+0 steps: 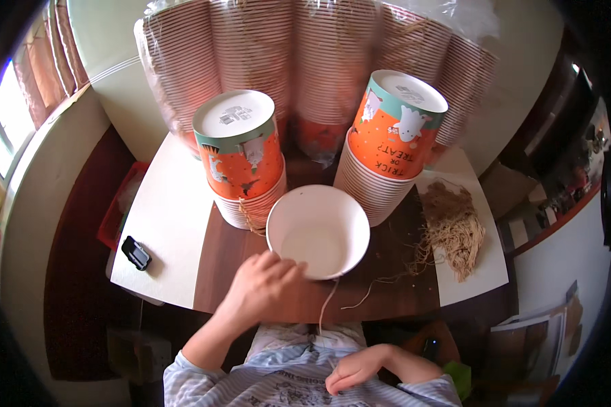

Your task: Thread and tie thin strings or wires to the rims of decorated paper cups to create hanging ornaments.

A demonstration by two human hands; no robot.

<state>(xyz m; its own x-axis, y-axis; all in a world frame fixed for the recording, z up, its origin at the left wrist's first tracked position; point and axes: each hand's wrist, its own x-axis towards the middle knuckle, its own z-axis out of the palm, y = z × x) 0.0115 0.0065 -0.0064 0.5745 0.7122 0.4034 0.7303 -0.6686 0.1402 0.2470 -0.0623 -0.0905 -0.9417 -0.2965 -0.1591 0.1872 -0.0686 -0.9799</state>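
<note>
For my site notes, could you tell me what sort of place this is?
Probably a room at home used for piecework: a small wooden table by a curtained window, crowded with stacked paper cups, bagged cup sleeves and a pile of twine.

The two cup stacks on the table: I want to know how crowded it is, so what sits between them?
In the head view, the left stack and the right stack have bare dark table between them; the white bowl sits just in front of the gap.

Small table [214,261] – dark wood centre, white sides, two stacks of orange paper cups [244,163], open white cup [318,232], twine bundle [455,227], loose strands, small black clip [136,253].
</note>
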